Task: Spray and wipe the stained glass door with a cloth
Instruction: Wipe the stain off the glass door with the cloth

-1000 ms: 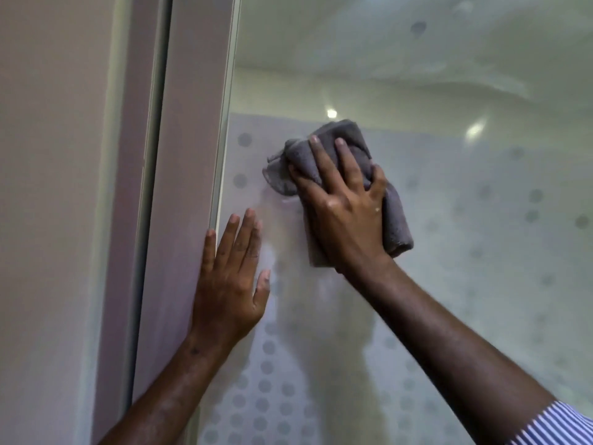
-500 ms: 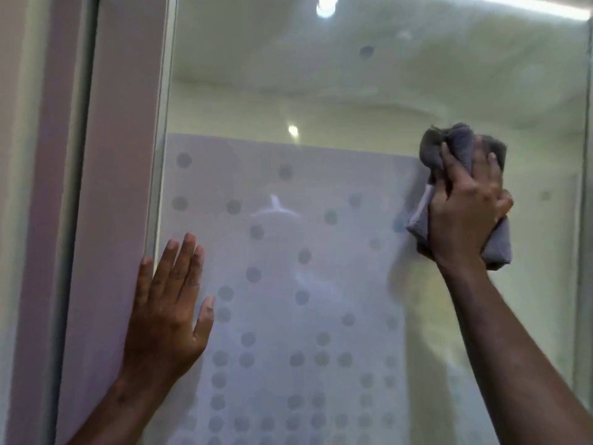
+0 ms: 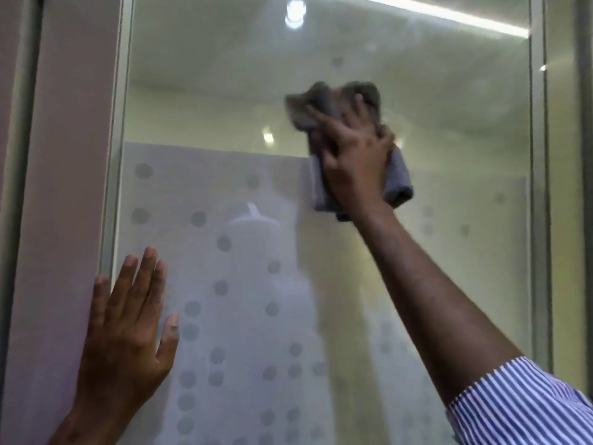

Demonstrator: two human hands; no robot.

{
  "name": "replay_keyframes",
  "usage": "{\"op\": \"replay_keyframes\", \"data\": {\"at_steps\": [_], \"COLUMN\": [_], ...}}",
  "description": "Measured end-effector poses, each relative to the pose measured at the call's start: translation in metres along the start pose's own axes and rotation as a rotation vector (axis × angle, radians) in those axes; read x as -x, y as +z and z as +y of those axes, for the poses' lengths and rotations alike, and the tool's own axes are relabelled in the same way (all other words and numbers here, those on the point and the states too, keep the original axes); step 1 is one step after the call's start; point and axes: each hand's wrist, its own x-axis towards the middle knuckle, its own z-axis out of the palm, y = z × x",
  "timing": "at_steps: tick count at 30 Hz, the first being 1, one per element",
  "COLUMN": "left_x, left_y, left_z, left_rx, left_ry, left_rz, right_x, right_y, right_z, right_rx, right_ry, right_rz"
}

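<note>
- Glass door (image 3: 224,101) fills most of the view; upper part clear w/ ceiling lights reflected, lower part frosted w/ rows of grey dots.
- Grey cloth (image 3: 396,178) is bunched up high on the glass, right of centre, straddling the top edge of the frosted band. Upper folds poke out above the fingers, lower end hangs below the palm on the right side.
- Right hand (image 3: 353,159) lies over the cloth, pressing it against the glass; fingers curled round the bunched folds, thumb on the right edge. Top of the cloth is motion-blurred.
- Right forearm runs down to the lower right corner, w/ a blue & white striped sleeve (image 3: 526,403) rolled back at the near end.
- Left hand (image 3: 128,342) is flat on the door at lower left, fingers straight & slightly spread, thumb out to the right. Holds nothing. Little finger sits over the frame edge, other fingers on the frosted glass.
- Pale door frame (image 3: 70,187) stands upright along the left side; a second narrow upright (image 3: 537,187) bounds the pane on the right.
- Dim reflection of a figure shows in the frosted part, between the two hands.
</note>
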Motion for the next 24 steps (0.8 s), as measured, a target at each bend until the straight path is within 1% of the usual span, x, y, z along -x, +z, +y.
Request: {"op": "replay_keyframes", "data": {"at_steps": [2, 4, 5, 7, 9, 15, 17, 21, 23, 24], "left_x": [0.000, 0.000, 0.000, 0.000, 0.000, 0.000, 0.000, -0.001, -0.001, -0.001], "left_y": [0.000, -0.001, -0.001, -0.001, -0.002, -0.001, -0.001, -0.001, 0.001, 0.002], "left_z": [-0.001, -0.002, -0.002, -0.002, -0.002, -0.004, -0.004, -0.003, -0.003, -0.003], "left_rx": [-0.010, -0.014, -0.014, -0.002, 0.012, 0.016, 0.029, 0.067, 0.074, 0.075], "left_ry": [0.006, 0.014, 0.016, 0.014, 0.004, 0.002, 0.002, 0.010, 0.008, 0.009], "left_rz": [-0.008, -0.016, -0.016, -0.014, -0.014, -0.027, -0.027, 0.001, 0.010, 0.014], "right_x": [0.022, 0.051, 0.062, 0.075, 0.082, 0.098, 0.103, 0.112, 0.115, 0.115], "right_y": [0.009, 0.016, 0.016, 0.012, 0.004, -0.015, -0.026, -0.052, -0.060, -0.062], "right_z": [-0.037, -0.054, -0.054, -0.036, -0.015, 0.057, 0.088, 0.144, 0.167, 0.176], "right_rx": [-0.008, 0.000, 0.002, 0.007, 0.026, 0.102, 0.124, 0.211, 0.246, 0.225], "right_ry": [-0.233, -0.424, -0.474, -0.490, -0.440, -0.208, -0.088, 0.220, 0.304, 0.324], "right_rz": [-0.064, -0.122, -0.149, -0.164, -0.139, 0.027, 0.034, 0.071, 0.089, 0.101]}}
